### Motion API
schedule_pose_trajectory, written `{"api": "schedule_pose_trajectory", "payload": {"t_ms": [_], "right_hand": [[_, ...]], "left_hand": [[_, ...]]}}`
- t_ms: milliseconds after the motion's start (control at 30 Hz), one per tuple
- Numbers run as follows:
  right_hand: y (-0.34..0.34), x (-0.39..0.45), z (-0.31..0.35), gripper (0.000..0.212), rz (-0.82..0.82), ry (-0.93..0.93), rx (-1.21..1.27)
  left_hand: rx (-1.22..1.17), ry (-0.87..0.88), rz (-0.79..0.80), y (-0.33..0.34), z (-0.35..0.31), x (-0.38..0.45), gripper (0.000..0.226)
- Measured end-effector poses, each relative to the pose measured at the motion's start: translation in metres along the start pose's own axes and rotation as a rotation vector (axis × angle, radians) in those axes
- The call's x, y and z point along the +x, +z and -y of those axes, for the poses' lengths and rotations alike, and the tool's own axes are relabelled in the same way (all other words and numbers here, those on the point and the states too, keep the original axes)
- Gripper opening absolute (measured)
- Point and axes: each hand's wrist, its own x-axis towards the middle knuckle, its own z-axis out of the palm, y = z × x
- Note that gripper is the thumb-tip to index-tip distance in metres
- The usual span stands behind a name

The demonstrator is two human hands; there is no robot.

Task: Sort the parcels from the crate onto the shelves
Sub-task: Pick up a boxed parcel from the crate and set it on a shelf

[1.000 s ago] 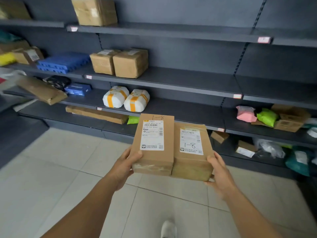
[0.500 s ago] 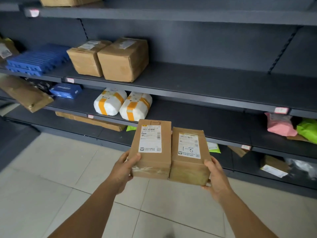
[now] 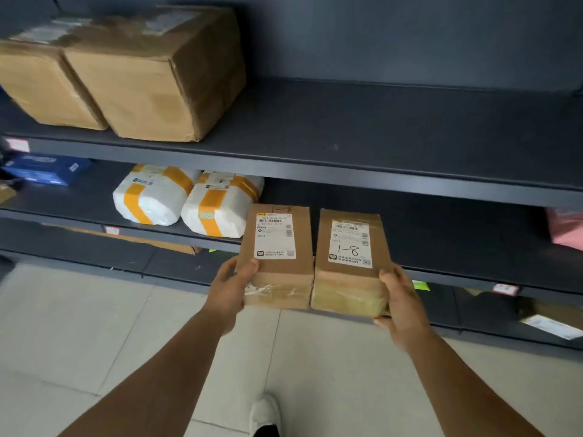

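Note:
Two small brown cardboard parcels sit side by side in my hands, just in front of the dark shelf unit. My left hand (image 3: 232, 287) grips the left parcel (image 3: 277, 266) at its near left corner, thumb on top. The right parcel (image 3: 350, 279), marked "1-8" on its white label, is held by my right hand (image 3: 399, 304) at its near right corner. Both parcels hang in the air at the height of the second shelf (image 3: 441, 247), whose bare dark board lies right behind them.
The upper shelf (image 3: 362, 134) carries two large brown boxes (image 3: 148, 80) at its left. On the second shelf lie two white parcels with orange tape (image 3: 189, 200) and a blue box (image 3: 44, 170). A pink bag (image 3: 568, 231) is at far right. Tiled floor (image 3: 79, 326) below.
I have stepped closer to the shelves, which now fill the view. Both parcels have moved forward and slightly apart, staying in my hands.

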Motion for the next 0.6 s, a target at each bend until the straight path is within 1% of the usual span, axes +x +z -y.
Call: {"api": "schedule_pose_trajectory", "payload": {"t_ms": [67,167,267,300,333,367,400,433,533,600], "right_hand": [[0.010,0.030,0.002,0.016,-0.029,0.004,0.007],[0.025,0.072,0.005,0.017,-0.071,-0.017,-0.004],[0.036,0.107,0.006,0.014,-0.079,-0.056,-0.039],[0.037,0.119,0.005,0.013,-0.080,-0.068,-0.069],[0.039,0.129,0.005,0.014,-0.078,-0.083,-0.101],[0.040,0.139,0.002,0.016,-0.080,-0.095,-0.132],[0.042,0.147,0.000,0.021,-0.085,-0.107,-0.163],[0.044,0.154,-0.003,0.026,-0.093,-0.121,-0.195],[0.051,0.165,-0.008,0.046,-0.090,-0.166,-0.268],[0.055,0.171,-0.008,0.063,-0.063,-0.195,-0.313]], "left_hand": [[-0.021,-0.004,0.012,0.008,-0.005,0.037,0.045],[-0.013,-0.004,0.038,0.020,-0.011,0.089,0.045],[0.039,0.011,0.060,0.030,-0.015,0.132,0.048],[0.068,0.017,0.066,0.033,-0.015,0.144,0.044],[0.100,0.033,0.066,0.036,-0.015,0.155,0.034],[0.131,0.056,0.068,0.039,-0.015,0.163,0.022],[0.161,0.091,0.069,0.041,-0.013,0.172,0.017],[0.191,0.128,0.080,0.042,-0.011,0.181,0.021],[0.249,0.169,0.091,0.048,-0.008,0.193,0.052],[0.293,0.198,0.095,0.052,-0.009,0.199,0.066]]}}
